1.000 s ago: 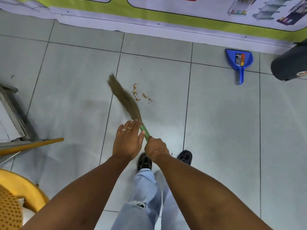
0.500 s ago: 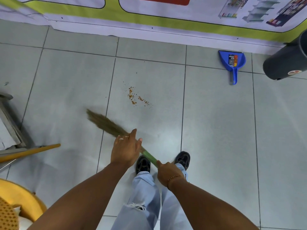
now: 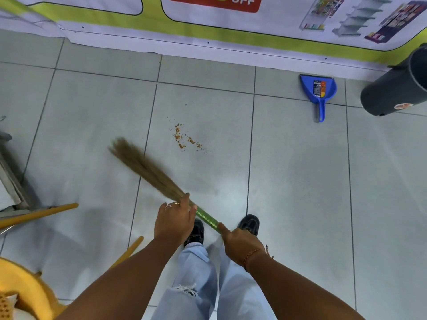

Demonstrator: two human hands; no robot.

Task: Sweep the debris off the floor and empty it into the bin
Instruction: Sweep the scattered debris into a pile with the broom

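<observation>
A grass broom (image 3: 145, 168) with a green handle slants across the grey tiled floor, its blurred bristles pointing up and left. My left hand (image 3: 174, 219) grips it where bristles meet handle. My right hand (image 3: 240, 242) is closed on the handle's end. A small scatter of orange-brown debris (image 3: 186, 140) lies on the tile to the right of the bristle tips, apart from them. A blue dustpan (image 3: 318, 92) lies by the wall at the upper right. Beside it, at the right edge, stands a dark grey bin (image 3: 397, 88), partly cut off.
A printed banner (image 3: 208, 24) runs along the wall at the top. Yellow chair legs (image 3: 39, 214) and a yellow seat (image 3: 25, 289) sit at the lower left, with a grey frame (image 3: 13, 181) at the left edge. My feet in black shoes (image 3: 249, 224) stand below the broom.
The broom swung from beside the debris down to the left, then its bristles lifted back up toward the debris. The debris has not shifted. The view moved closer to the wall.
</observation>
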